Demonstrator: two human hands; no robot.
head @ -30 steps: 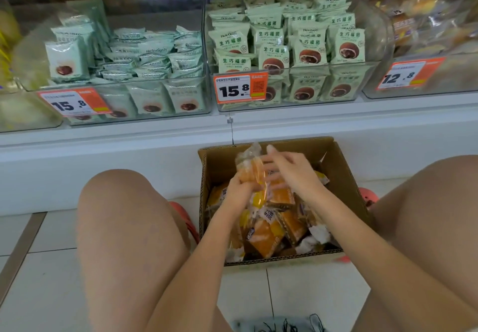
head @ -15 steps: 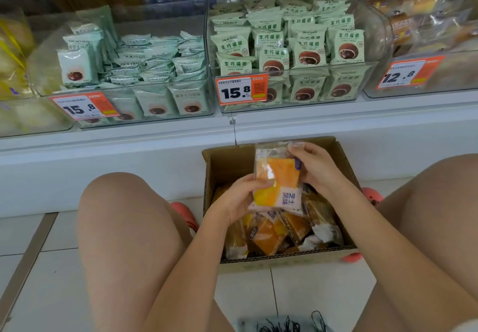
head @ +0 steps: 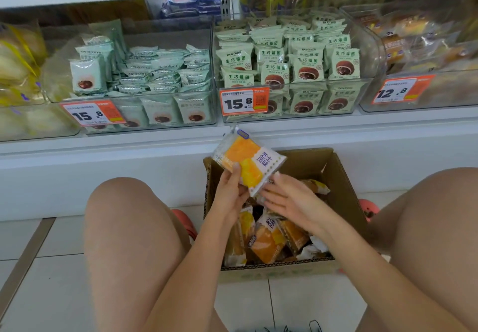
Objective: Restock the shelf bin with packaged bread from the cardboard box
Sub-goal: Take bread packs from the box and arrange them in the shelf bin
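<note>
Our left hand (head: 231,194) pinches the bread pack (head: 248,162) over the box (head: 338,174), right hand (head: 287,198) fingers loose, so it could slip back in.

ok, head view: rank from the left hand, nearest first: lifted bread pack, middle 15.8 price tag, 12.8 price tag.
1. Bread pack: held in the left hand, above the box.
2. Middle 15.8 price tag: on the bin straight above.
3. 12.8 price tag: far upper right.

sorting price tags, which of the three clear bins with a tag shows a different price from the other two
The rightmost bin: its tag reads 12.8, while the left tag and middle tag both read 15.8.
</note>
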